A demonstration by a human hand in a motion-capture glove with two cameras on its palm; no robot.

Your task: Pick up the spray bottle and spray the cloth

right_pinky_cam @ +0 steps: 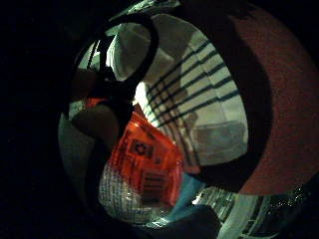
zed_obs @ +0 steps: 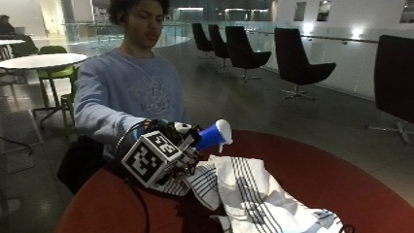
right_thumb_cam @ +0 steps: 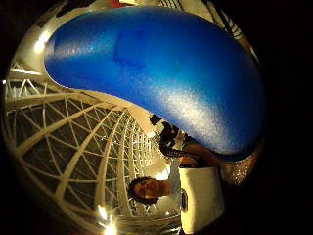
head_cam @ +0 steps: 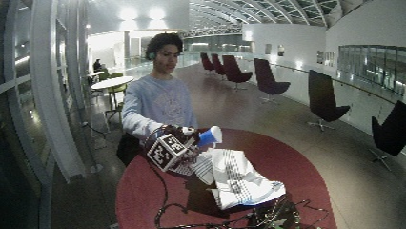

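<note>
A round red bench (zed_obs: pixel 336 179) is seen from the outside view, with a person seated behind it in a light blue sweatshirt. Toward the left of the bench, the gloved right hand (zed_obs: pixel 169 145) is held raised above the surface, and a spray bottle (zed_obs: pixel 212 136) is gripped in it: the fingers are curled round the bottle's neck, and the blue-and-white spray head is pointed away from the hand, out over the bench. The bottle's body is mostly hidden behind the hand in this view. In the little-finger-side palm view an orange label with printed text is seen on the bottle (right_pinky_cam: pixel 147 167), close against the palm. In the thumb-side palm view the blue spray head (right_thumb_cam: pixel 161 68) fills much of the picture.

Just beside and below the hand, a white cloth (zed_obs: pixel 252 194) with dark stripes is laid crumpled on the bench, spread from under the hand toward the near right. The nozzle is held above the cloth's left part, apart from it. The cloth's stripes (right_pinky_cam: pixel 199 94) are also seen in the little-finger-side palm view, lying on the red bench (right_pinky_cam: pixel 284 124).
</note>
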